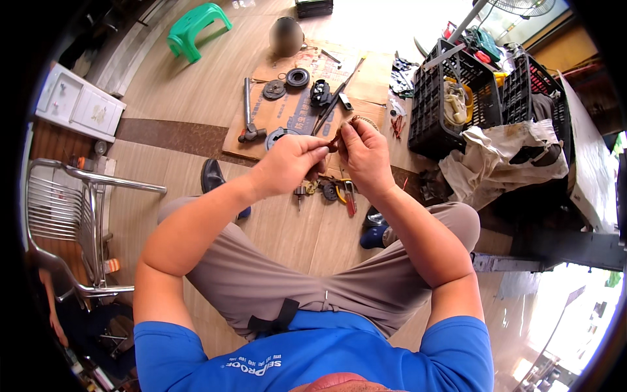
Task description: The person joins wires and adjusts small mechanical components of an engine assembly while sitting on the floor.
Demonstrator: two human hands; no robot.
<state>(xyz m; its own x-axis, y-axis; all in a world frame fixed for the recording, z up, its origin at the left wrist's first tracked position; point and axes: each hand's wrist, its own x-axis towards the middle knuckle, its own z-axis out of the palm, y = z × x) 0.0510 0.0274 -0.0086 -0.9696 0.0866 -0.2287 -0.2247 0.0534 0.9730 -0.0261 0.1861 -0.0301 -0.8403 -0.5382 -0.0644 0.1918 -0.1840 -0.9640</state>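
Note:
My left hand (297, 162) and my right hand (362, 157) meet above the cardboard, both closed around a small dark brownish part (334, 143), partly hidden by my fingers. A short braided strand (364, 121) sticks out above my right fingertips. Just below my hands lie pliers with yellow grips (341, 191), a red-handled tool (351, 204) and small metal parts (300, 195). Beyond them the cardboard sheet (261, 112) holds a hammer (250, 134), a black ring (298, 77), a metal disc (274, 89), a black housing (320, 94) and long dark tools (332, 104).
A green stool (196, 26) stands at the back left, a steel chair (62, 209) at left. Black crates (450, 111) with a pale cloth (483, 163) are on the right. Loose metal parts (401, 78) lie beside the cardboard. Another person's arm (53, 313) shows at lower left.

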